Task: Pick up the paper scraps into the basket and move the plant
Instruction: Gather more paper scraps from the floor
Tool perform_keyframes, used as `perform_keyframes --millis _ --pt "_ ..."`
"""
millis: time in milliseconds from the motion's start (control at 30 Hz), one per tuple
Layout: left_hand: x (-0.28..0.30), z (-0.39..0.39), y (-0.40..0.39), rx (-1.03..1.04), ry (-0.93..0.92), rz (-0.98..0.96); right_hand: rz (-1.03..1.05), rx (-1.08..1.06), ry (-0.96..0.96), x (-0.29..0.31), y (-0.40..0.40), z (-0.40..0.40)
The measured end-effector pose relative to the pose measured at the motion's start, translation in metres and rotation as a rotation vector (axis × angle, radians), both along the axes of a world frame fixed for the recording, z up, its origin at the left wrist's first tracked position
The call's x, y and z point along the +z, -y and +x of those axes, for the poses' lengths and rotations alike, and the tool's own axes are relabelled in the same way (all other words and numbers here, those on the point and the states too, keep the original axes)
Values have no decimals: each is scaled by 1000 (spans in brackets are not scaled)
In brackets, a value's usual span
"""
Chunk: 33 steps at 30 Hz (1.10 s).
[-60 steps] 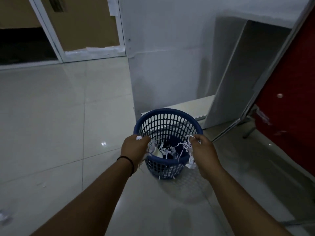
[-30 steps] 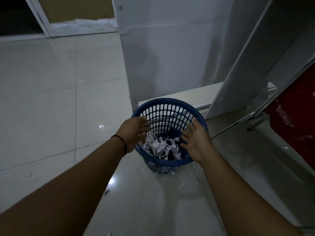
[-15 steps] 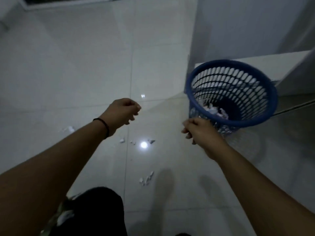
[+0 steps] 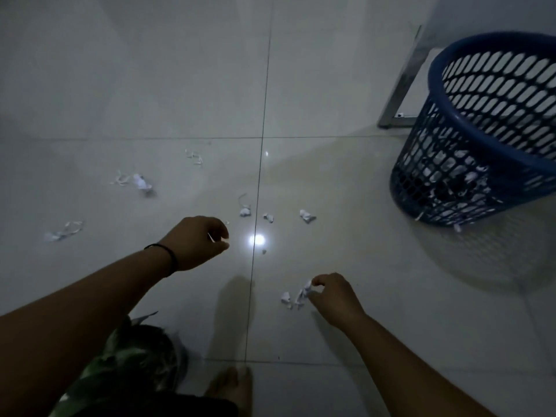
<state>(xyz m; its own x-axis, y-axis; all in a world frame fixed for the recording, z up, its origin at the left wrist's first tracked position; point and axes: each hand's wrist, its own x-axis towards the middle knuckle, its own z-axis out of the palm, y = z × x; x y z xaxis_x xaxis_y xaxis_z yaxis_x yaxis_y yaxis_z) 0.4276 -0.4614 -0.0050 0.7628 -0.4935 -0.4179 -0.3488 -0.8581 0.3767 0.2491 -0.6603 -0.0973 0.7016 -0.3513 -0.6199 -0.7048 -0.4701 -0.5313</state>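
Spreading across the glossy pale floor tiles, with one bright lamp reflection near the grout line, the mess is what matters here. The blue plastic basket, round with a slotted lattice wall, stands at the far right beside a metal leg, already holding white shreds at its bottom. The dark-leaved plant sits low at the left under the forearm. The right hand is nearest the closest paper scraps, a crumpled white cluster just left of its fingers, which pinch one piece of it. The left hand hovers loosely curled, apparently gripping a thin white sliver; three small scraps lie just beyond it, with curled strips farther left.
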Motion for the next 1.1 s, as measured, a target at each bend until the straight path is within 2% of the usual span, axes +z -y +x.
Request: perform_keyframes --millis 300,400,533,867,967,1100 --pt "-25 9 -31 20 70 44 -131 -5 -58 -60 -59 17" --pt "-28 14 -33 79 48 33 -227 97 -64 -70 -62 21" --pt "-33 25 -26 125 -14 47 -205 169 -23 -75 -52 20" --pt "-66 80 -10 52 -79 222 -326 94 114 -6 8 89" --pt "-79 97 -5 26 -64 164 -298 105 174 20 26 116" --pt "-82 116 2 76 -7 -10 -331 308 51 45 55 155"
